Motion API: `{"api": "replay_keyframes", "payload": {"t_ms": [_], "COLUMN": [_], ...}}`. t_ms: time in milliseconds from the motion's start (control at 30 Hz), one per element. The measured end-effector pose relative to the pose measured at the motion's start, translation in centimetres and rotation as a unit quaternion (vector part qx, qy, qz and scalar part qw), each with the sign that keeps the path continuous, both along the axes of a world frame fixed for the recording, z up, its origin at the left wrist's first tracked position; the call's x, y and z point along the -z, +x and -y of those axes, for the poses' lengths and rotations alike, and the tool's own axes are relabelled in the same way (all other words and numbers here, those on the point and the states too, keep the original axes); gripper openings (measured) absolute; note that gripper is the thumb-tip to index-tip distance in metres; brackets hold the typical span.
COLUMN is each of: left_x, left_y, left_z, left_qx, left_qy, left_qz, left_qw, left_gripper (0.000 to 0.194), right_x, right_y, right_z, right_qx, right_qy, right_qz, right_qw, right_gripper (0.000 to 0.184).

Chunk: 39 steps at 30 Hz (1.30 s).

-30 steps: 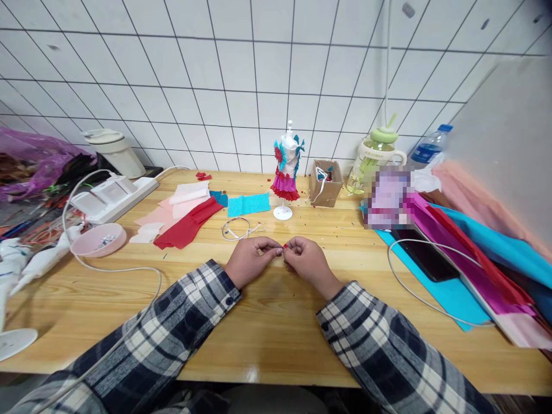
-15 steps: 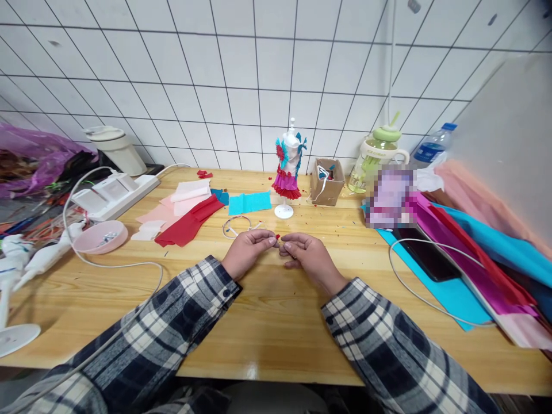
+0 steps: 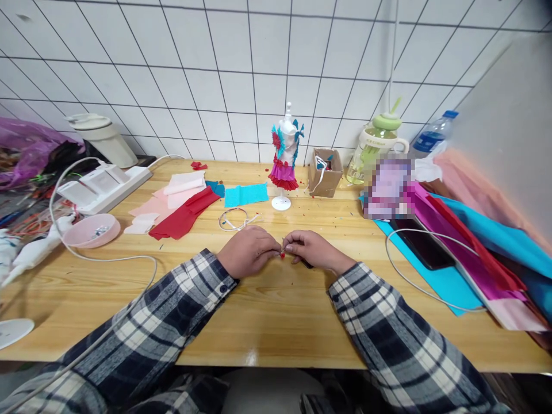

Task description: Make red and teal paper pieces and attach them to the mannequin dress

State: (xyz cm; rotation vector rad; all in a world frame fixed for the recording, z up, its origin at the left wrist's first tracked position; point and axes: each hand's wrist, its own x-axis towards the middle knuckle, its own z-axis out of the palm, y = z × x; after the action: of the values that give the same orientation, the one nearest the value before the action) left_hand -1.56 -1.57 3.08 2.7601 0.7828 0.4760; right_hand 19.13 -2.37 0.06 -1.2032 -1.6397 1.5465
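A tiny red scrap of crepe paper (image 3: 282, 255) shows between my hands, just above the tabletop. My left hand (image 3: 250, 251) is closed, palm down, its fingertips pinching at the scrap. My right hand (image 3: 313, 251) is closed too, with thumb and forefinger brought up to the same spot. From under its palm pokes a small dark tool end (image 3: 307, 264); the rest is hidden, so I cannot tell its kind. Beyond the hands stands a white mini dress form (image 3: 284, 152) dressed in white, turquoise, magenta and red crepe paper.
Left of centre lie a red crepe strip (image 3: 185, 213), a turquoise strip (image 3: 245, 195), pink sheets and a wire coil (image 3: 233, 219). A pink bowl (image 3: 92, 232) and power strip (image 3: 103, 190) are further left. Behind stands a cardboard box (image 3: 325, 181); a phone (image 3: 425, 244) rests on coloured paper at right.
My left hand has turned more palm down, and both hands have drawn together around the red scrap. A dark tool end now shows under my right hand. The view has shifted slightly.
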Motion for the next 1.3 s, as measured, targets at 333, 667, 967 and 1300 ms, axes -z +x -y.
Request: {"api": "replay_keyframes", "payload": {"t_ms": [333,667,967,1300], "left_x": [0.2,0.1,0.7,0.7], "left_y": [0.6,1.4,1.5,0.9], "left_z": [0.2,1.0,0.3,0.2], "left_qx": [-0.034,-0.204,-0.258,-0.155], "left_qy": [0.108,0.043,-0.375,-0.446], "left_qz": [-0.112,-0.087,0.341,0.402], "left_qw": [0.987,0.974,0.823,0.785], "left_gripper": [0.023,0.025,0.023,0.025], "right_x": [-1.0,-1.9,-3.1,-1.9], "right_y": [-1.4,-3.4,-3.3,-2.2], "right_z": [1.5,3.4,4.1,1.8], "right_qx": [0.021,0.090,0.177,0.166], "right_qy": [0.309,0.342,0.405,0.062], "right_qz": [0.328,0.413,0.342,-0.023], "right_qw": [0.893,0.839,0.829,0.984], "right_gripper": [0.010,0.016,0.023,0.020]}}
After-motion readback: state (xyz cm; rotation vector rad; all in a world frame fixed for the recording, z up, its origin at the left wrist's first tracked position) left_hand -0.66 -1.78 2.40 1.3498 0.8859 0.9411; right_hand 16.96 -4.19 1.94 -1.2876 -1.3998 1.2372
